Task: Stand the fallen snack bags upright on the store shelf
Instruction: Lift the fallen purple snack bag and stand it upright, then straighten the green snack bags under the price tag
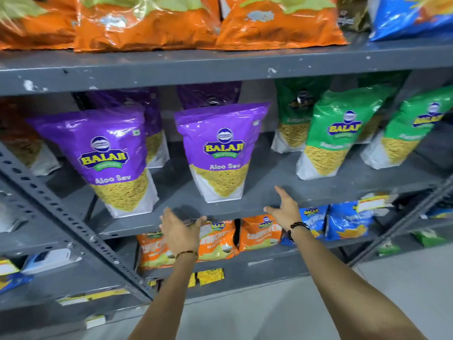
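Observation:
Two purple Aloo Sev bags stand upright on the grey middle shelf [264,182]: one at the left [107,158], one at the centre [219,153]. More purple bags stand behind them. Green bags [335,136] stand upright to the right. My left hand [180,231] hovers open just below the shelf's front edge, under the centre bag. My right hand [285,208] is open too, fingers spread over the shelf edge to the right of that bag. Neither hand touches a bag.
Orange bags [152,23] and a blue bag [407,15] fill the top shelf. Orange [259,233] and blue [348,222] snack bags sit on the lower shelf behind my hands. A perforated grey upright [73,224] slants at the left. Pale floor lies below.

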The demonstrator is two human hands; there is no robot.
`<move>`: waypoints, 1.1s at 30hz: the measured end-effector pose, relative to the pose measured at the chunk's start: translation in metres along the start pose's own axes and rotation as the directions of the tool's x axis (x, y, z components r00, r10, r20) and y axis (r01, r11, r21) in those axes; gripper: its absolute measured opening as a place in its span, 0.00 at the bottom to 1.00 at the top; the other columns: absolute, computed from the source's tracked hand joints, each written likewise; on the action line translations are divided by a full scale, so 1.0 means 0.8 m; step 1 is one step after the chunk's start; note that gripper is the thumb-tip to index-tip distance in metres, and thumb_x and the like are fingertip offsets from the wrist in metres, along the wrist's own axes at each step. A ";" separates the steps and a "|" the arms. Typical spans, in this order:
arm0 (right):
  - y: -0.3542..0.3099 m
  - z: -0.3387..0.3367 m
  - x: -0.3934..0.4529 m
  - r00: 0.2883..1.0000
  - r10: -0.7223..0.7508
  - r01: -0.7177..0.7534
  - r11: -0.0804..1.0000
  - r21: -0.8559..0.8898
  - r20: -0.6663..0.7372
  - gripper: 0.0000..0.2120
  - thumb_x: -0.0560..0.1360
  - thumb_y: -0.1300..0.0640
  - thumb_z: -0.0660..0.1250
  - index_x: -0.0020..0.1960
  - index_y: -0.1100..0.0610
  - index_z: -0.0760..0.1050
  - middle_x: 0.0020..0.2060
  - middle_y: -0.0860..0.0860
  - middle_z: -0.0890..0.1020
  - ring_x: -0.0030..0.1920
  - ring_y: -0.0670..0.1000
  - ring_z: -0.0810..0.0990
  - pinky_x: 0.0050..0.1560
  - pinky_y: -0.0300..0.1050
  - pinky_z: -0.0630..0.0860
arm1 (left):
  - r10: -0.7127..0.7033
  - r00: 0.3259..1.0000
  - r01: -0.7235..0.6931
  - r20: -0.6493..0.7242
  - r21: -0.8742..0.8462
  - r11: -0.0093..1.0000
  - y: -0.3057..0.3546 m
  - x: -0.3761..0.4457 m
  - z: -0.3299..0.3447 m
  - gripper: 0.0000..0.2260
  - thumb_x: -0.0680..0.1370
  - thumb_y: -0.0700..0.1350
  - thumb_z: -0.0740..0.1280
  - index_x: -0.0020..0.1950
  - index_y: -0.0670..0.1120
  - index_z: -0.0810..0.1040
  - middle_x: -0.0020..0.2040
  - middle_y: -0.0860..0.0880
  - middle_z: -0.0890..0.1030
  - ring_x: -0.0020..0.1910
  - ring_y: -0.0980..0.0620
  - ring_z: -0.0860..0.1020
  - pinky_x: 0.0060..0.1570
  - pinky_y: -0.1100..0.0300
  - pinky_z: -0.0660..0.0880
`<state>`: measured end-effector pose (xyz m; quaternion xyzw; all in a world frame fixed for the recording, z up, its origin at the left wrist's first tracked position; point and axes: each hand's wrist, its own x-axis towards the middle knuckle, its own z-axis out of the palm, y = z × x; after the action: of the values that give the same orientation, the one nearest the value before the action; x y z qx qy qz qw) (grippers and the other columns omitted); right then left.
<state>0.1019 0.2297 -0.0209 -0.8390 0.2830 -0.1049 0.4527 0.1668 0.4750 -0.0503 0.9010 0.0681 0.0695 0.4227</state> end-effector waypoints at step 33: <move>0.135 -0.230 0.218 0.975 0.003 -0.039 0.987 0.157 0.224 0.31 0.63 0.61 0.76 0.64 0.56 0.70 0.64 0.54 0.77 0.65 0.55 0.73 0.67 0.55 0.69 | 0.094 0.886 -0.029 0.454 -0.147 0.989 0.300 -0.064 0.302 0.23 0.68 0.45 0.75 0.59 0.41 0.72 0.58 0.40 0.78 0.57 0.41 0.75 0.66 0.44 0.68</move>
<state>0.1238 -0.0445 -0.0190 -0.8033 0.2298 -0.0277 0.5488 0.1760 0.1319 -0.0218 0.8626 -0.0674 -0.1278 0.4848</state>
